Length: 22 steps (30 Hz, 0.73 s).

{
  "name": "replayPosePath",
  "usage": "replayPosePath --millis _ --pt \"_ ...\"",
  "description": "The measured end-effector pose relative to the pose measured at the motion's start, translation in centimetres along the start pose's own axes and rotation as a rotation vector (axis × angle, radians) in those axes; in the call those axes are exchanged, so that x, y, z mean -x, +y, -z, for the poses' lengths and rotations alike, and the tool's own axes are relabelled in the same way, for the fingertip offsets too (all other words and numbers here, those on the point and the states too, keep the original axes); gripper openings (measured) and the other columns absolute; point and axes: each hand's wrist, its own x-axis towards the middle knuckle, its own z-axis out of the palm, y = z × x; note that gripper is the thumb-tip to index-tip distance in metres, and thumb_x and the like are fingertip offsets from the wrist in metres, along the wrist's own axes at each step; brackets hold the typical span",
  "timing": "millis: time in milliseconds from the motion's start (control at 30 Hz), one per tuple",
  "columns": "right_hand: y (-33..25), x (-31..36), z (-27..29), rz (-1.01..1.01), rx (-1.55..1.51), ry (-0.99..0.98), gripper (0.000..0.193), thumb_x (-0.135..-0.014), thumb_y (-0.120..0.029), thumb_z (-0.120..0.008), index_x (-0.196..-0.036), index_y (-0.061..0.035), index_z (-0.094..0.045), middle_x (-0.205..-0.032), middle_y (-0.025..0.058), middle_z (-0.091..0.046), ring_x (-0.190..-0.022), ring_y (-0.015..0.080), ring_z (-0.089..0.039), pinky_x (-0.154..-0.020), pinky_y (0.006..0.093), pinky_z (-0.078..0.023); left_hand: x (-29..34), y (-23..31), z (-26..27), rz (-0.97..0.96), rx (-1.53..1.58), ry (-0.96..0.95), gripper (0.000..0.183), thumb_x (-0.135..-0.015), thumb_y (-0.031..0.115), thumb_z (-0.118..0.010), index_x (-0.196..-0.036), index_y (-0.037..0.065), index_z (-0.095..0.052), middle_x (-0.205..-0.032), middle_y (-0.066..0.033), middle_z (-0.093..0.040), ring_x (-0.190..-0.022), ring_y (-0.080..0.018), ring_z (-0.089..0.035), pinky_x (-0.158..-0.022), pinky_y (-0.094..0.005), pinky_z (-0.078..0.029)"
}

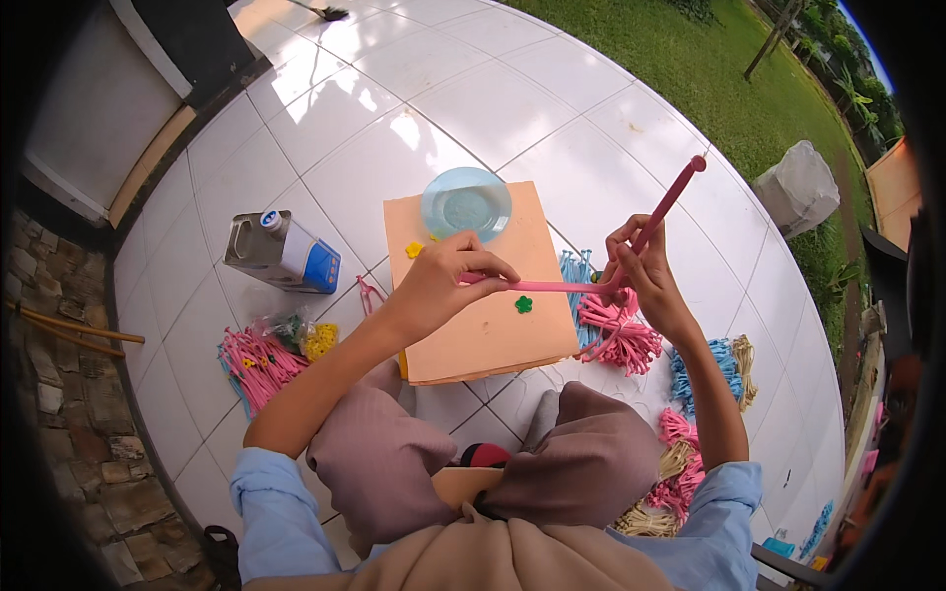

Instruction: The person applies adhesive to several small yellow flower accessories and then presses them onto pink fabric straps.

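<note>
A long pink strip (557, 287) with a rounded end stretches between my hands above a peach-coloured board (463, 340). My left hand (461, 279) pinches one end of it between thumb and fingers. My right hand (645, 271) grips it where it bends, and the darker pink length rises past the fingers to the upper right. On the board lie a green flower-shaped piece (523, 305) and a yellow flower-shaped piece (413, 251). A translucent blue plate (434, 210) rests at the board's far edge.
At the left stand a metal can (286, 256) and a pink strip bundle (258, 364), with yellow pieces in a bag (320, 340). To the right lie pink strips (626, 340) and blue strips (705, 374). A white sack (800, 187) stands near the grass.
</note>
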Motion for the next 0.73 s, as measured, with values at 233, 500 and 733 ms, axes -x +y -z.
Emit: replayPosePath --millis 233,500,733 --pt "10.7 -5.9 0.2 -0.091 -0.103 -0.019 0.018 -0.095 -0.019 -0.037 -0.105 -0.0099 -0.025 -0.069 0.0053 -0.044 -0.046 0.0117 -0.05 -0.04 0.0227 -0.037 -0.6 -7.5 -4.6 -0.08 -0.374 -0.007 0.029 -0.073 0.002 -0.06 -0.099 0.013 -0.067 -0.075 -0.0055 -0.041 -0.069 -0.0171 -0.047 -0.061 -0.0268 -0.044" --pt "12.3 -8.1 0.7 -0.226 -0.168 -0.087 0.021 -0.094 -0.02 -0.04 -0.104 -0.0101 -0.024 -0.081 0.0066 -0.043 -0.047 0.0101 -0.048 -0.041 0.0229 -0.037 -1.6 -9.2 -4.6 -0.128 -0.527 -0.09 0.039 -0.071 0.003 -0.056 -0.108 0.011 -0.063 -0.075 -0.006 -0.039 -0.072 -0.0182 -0.046 -0.063 -0.0278 -0.042" --pt "12.8 -9.7 1.6 -0.352 -0.229 -0.217 0.028 -0.092 -0.024 -0.047 -0.104 -0.0126 -0.025 -0.09 0.0065 -0.038 -0.051 0.0103 -0.049 -0.044 0.0228 -0.044 -1.9 -8.6 -4.6 -0.105 -0.7 -0.161 0.044 -0.07 0.002 -0.055 -0.113 0.015 -0.06 -0.076 -0.0062 -0.041 -0.072 -0.0194 -0.044 -0.069 -0.0352 -0.04"
